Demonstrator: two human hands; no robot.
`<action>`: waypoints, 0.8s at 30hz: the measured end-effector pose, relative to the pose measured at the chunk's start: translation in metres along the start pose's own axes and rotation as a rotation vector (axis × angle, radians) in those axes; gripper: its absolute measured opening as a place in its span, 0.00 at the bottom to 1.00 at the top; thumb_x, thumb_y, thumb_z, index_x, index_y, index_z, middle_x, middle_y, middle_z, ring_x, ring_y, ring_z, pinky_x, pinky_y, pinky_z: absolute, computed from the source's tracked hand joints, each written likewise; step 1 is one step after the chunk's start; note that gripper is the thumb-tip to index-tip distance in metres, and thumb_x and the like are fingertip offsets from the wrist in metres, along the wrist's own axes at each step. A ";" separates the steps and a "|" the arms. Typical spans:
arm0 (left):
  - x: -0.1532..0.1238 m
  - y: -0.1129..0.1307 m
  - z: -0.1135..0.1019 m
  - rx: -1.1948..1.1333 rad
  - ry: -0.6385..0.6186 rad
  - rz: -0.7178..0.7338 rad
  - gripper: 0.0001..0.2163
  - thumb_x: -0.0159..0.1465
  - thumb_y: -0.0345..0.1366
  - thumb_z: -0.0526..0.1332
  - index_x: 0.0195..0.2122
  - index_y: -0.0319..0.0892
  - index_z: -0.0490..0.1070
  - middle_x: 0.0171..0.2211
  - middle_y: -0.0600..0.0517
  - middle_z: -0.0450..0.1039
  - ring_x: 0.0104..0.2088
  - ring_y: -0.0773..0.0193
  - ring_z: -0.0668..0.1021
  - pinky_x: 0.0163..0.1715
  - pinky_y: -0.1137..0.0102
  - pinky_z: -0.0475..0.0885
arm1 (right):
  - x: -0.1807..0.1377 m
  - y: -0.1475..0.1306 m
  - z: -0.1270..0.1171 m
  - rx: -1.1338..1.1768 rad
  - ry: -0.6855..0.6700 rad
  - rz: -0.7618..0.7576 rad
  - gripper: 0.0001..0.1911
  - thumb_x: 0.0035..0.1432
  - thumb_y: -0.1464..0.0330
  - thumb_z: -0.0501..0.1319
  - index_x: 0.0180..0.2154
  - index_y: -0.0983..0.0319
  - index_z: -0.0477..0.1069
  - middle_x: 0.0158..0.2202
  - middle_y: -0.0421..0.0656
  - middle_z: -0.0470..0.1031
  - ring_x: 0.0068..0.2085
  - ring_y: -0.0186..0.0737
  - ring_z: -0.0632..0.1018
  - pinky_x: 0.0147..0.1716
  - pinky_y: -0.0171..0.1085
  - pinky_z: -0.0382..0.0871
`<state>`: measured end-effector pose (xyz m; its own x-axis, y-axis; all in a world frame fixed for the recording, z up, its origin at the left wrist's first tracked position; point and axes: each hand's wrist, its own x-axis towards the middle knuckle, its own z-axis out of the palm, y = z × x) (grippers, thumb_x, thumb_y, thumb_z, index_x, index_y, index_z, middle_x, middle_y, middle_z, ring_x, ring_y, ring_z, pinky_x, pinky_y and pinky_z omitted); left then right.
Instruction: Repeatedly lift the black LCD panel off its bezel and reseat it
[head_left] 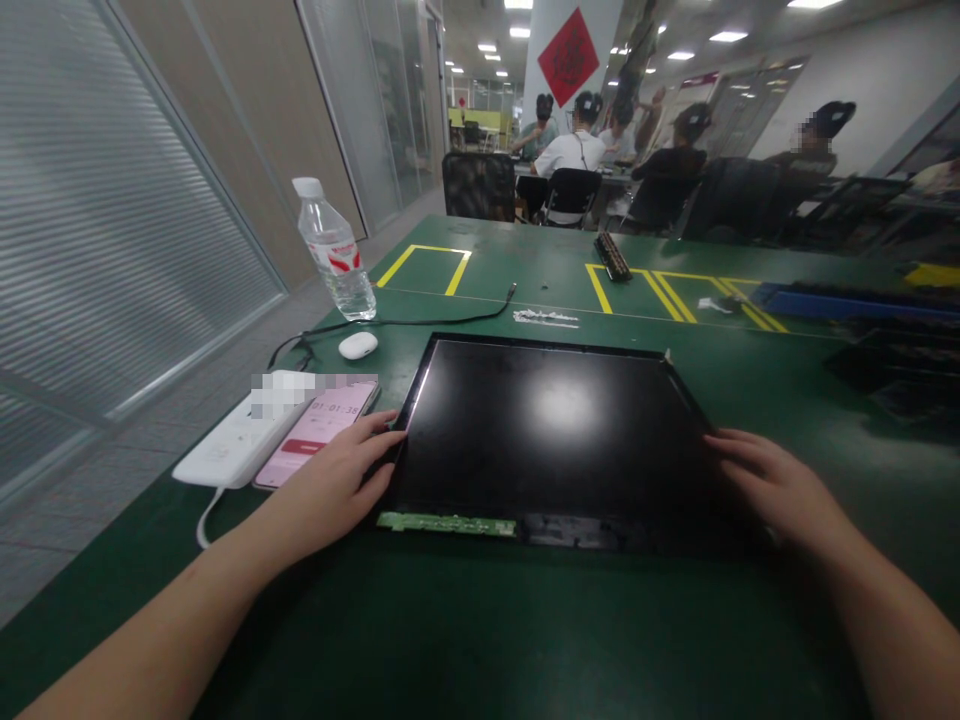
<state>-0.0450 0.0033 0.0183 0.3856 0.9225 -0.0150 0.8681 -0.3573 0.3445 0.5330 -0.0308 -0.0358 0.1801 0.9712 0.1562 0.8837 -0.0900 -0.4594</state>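
A black LCD screen panel (480,430) lies face up on the green table, a bright reflection on its surface. Along its near edge, on the left, runs an exposed green circuit board strip (448,524). My left hand (352,465) holds the panel's left side, fingertips on the frame and thumb lower down. At the right side, my right hand (772,480) grips the frame with its fingers on the edge; its thumb is mostly hidden. Close to my left hand is a phone (319,430) showing a timer, beside a white power bank (244,440) with a white cable.
A water bottle (335,255), a white earbud case (358,346) and a black cable (442,322) are at the back left. Beyond the panel lie crumpled white strips (546,317) and a dark ribbed block (613,257). Dark parts (892,360) lie far right. Several people sit behind.
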 end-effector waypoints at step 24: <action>0.002 -0.007 0.010 0.025 -0.004 0.025 0.30 0.73 0.45 0.50 0.70 0.35 0.73 0.74 0.34 0.70 0.73 0.34 0.71 0.71 0.39 0.68 | -0.001 -0.001 0.000 0.019 0.016 -0.031 0.19 0.60 0.56 0.61 0.46 0.51 0.87 0.59 0.50 0.83 0.59 0.63 0.84 0.60 0.63 0.78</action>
<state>-0.0468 0.0064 0.0062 0.4088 0.9126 -0.0101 0.8656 -0.3842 0.3211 0.5320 -0.0317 -0.0351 0.1600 0.9698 0.1840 0.8806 -0.0560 -0.4706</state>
